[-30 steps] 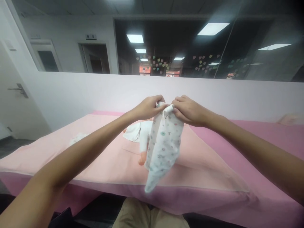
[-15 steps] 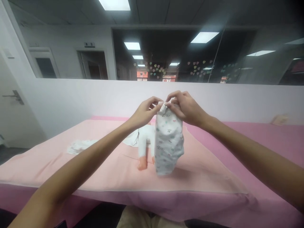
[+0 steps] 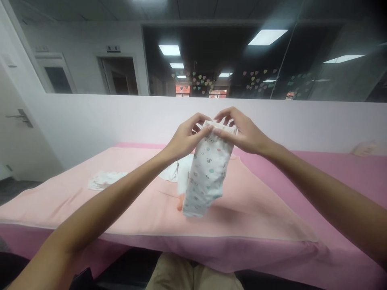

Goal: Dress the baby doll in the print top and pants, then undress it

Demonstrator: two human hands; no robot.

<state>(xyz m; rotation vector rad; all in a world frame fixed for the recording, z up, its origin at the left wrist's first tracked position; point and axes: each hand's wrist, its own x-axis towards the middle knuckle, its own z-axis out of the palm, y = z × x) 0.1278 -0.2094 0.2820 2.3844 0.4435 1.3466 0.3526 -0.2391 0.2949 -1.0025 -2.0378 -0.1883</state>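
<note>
White baby pants (image 3: 205,173) with small coloured prints hang in the air from both hands, tilted with the lower end to the left. My left hand (image 3: 189,137) pinches the top band between thumb and fingers. On the band's other side my right hand (image 3: 238,131) grips it, with its thumb in front and its fingers behind. Behind the pants a baby doll lies on the bedding; a white-clothed leg (image 3: 183,179) and an orange-toned foot (image 3: 179,202) show, while most of it is hidden.
A crumpled white cloth (image 3: 105,180) lies left on the peach sheet (image 3: 136,209). Pink bedding (image 3: 302,181) continues to the right, with a pale object (image 3: 364,148) by the wall. A white wall (image 3: 105,121) with glass above closes off the back.
The pants have turned and their lower end has swung left, covering more of the doll. My fingers have spread along the top band, which now shows wider.
</note>
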